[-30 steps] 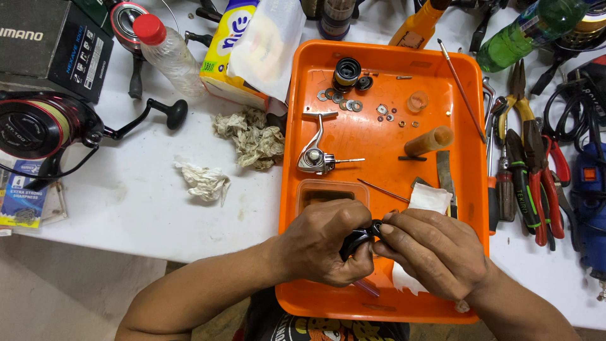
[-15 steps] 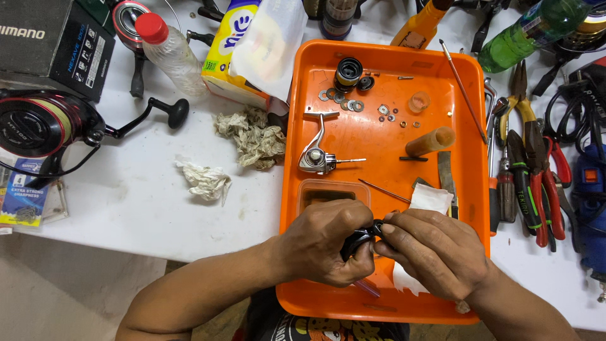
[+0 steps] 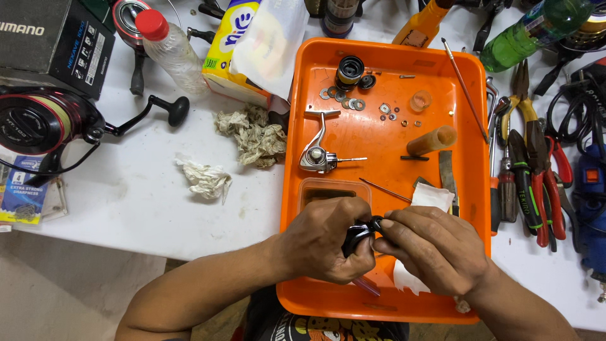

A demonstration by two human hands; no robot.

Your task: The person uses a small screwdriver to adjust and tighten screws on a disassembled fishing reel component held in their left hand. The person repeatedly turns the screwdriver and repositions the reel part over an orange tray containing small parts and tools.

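Over at nine o'clock on the white table sits a fishing reel, with crumpled tissue nearer the middle. Low in the orange tray, at six o'clock, the left hand is clamped around a small black reel part; the right hand pinches the same part from three o'clock, fingertips touching it. At twelve o'clock from both hands lies a silver reel arm. Pliers lie far right.
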